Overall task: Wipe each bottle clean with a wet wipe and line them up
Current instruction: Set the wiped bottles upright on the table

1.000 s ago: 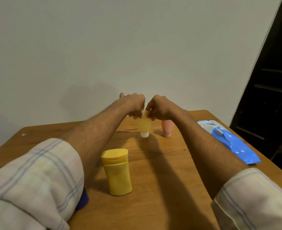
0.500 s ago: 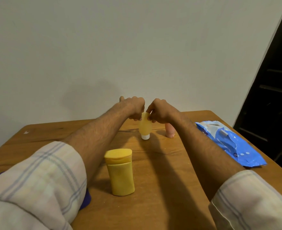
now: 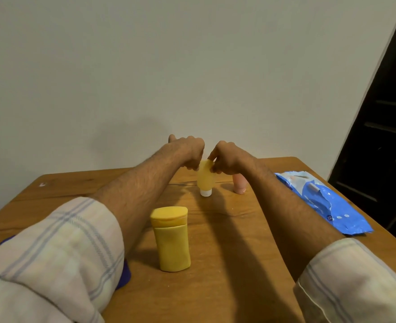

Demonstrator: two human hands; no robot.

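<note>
Both hands meet at the far edge of the table [image 3: 227,287]: the left hand [image 3: 190,151] and the right hand [image 3: 227,157] each pinch the upper end of the small yellow bottle [image 3: 205,180] with curled fingers. It stands upright on its white cap. No wipe shows between the fingers, though their undersides are hidden. The pink bottle [image 3: 239,184] stands just beside it toward the right edge, half behind the right wrist. The large yellow bottle [image 3: 172,241] stands alone near the middle, and the wet wipe pack [image 3: 327,203] lies along the right edge. The risk is likely in the narrow cap base: an uneven letting-go could tip the soft bottle into the pink one and topple both. A withdrawing right forearm could also clip the pink bottle.
</note>
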